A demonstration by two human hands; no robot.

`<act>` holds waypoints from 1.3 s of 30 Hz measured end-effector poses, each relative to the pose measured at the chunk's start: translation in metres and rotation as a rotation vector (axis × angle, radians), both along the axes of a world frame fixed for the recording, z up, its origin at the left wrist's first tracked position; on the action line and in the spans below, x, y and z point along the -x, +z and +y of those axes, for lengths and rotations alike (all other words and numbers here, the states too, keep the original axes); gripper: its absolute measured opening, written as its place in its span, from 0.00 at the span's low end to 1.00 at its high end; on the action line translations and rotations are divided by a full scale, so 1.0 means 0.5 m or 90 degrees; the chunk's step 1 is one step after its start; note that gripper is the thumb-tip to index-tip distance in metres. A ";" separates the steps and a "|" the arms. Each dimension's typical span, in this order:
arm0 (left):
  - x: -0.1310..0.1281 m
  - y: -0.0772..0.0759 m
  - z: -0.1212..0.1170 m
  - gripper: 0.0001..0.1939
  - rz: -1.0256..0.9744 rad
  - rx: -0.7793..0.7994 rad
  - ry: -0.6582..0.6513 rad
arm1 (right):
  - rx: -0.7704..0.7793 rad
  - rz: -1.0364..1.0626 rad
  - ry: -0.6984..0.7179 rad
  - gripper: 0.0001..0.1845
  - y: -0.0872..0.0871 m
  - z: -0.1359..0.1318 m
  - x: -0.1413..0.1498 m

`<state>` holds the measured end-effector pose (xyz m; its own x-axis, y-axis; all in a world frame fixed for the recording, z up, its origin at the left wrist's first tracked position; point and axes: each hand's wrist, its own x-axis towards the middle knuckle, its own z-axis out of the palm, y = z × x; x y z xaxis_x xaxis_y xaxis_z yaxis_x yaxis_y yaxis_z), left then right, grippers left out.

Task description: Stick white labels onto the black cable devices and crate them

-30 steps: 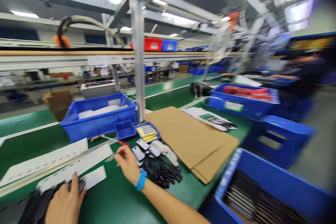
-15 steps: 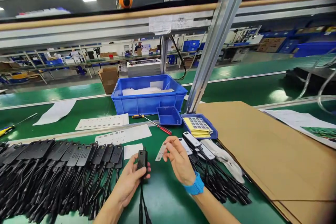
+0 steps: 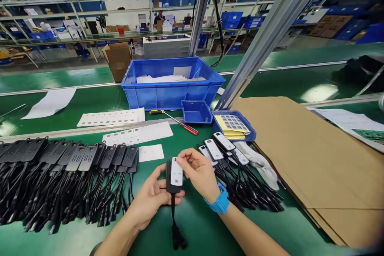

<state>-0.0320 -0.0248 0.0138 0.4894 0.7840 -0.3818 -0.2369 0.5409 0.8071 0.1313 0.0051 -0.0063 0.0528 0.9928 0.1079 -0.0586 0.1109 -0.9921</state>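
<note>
Head view: over the bench (image 3: pixel 198 232), the left hand (image 3: pixel 150 194) holds a black case (image 3: pixel 169 180), fingers curled round it and partly hidden beneath. The case's long axis runs away from the wearer, its cable (image 3: pixel 173 208) end pointing back toward the body. The right hand (image 3: pixel 201 174) has its fingers pinching the far end of a white label (image 3: pixel 176 176), which lies lengthwise over the case, toward its right edge.

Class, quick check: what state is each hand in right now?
Left hand: holding a black device.
Right hand: pinching a white label over the device.
</note>
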 end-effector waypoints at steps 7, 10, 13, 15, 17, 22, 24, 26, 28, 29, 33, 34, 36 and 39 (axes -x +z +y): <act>-0.002 0.003 0.000 0.36 -0.009 0.019 0.003 | 0.011 -0.027 0.013 0.10 0.004 -0.009 0.002; -0.003 0.001 -0.002 0.36 -0.010 0.026 0.011 | 0.018 -0.051 0.023 0.09 0.002 -0.015 0.005; -0.004 0.004 -0.002 0.36 -0.011 0.028 0.016 | 0.016 -0.062 0.020 0.08 0.001 -0.018 0.006; -0.004 0.006 -0.002 0.35 -0.008 0.023 0.010 | 0.011 -0.067 0.016 0.08 0.002 -0.018 0.006; -0.004 0.007 -0.003 0.33 -0.001 0.009 -0.003 | 0.010 -0.070 0.014 0.08 0.003 -0.019 0.005; -0.005 0.001 -0.006 0.31 0.033 -0.033 -0.028 | 0.010 -0.073 0.009 0.06 0.005 -0.021 0.005; -0.005 -0.002 -0.007 0.31 0.036 -0.044 -0.030 | 0.009 -0.075 0.007 0.06 0.006 -0.022 0.005; -0.005 -0.003 -0.007 0.31 0.033 -0.051 -0.031 | 0.010 -0.079 0.005 0.06 0.005 -0.022 0.005; -0.005 -0.004 -0.007 0.30 0.031 -0.056 -0.031 | 0.014 -0.082 0.004 0.07 0.005 -0.022 0.005; -0.005 -0.005 -0.007 0.30 0.031 -0.058 -0.032 | 0.017 -0.081 0.003 0.07 0.006 -0.022 0.005; -0.006 -0.004 -0.007 0.30 0.038 -0.065 -0.039 | 0.025 -0.079 -0.002 0.07 0.006 -0.021 0.007; -0.006 -0.003 -0.008 0.30 0.041 -0.066 -0.041 | 0.026 -0.080 -0.004 0.07 0.006 -0.021 0.007; -0.007 -0.002 -0.008 0.30 0.043 -0.069 -0.043 | 0.026 -0.082 -0.007 0.06 0.005 -0.021 0.007; -0.008 -0.002 -0.008 0.29 0.041 -0.083 -0.044 | 0.027 -0.083 -0.009 0.06 0.003 -0.022 0.008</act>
<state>-0.0280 -0.0289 0.0128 0.5215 0.7945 -0.3112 -0.1487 0.4437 0.8837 0.1273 -0.0060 -0.0048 0.0554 0.9958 0.0731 0.0717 0.0691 -0.9950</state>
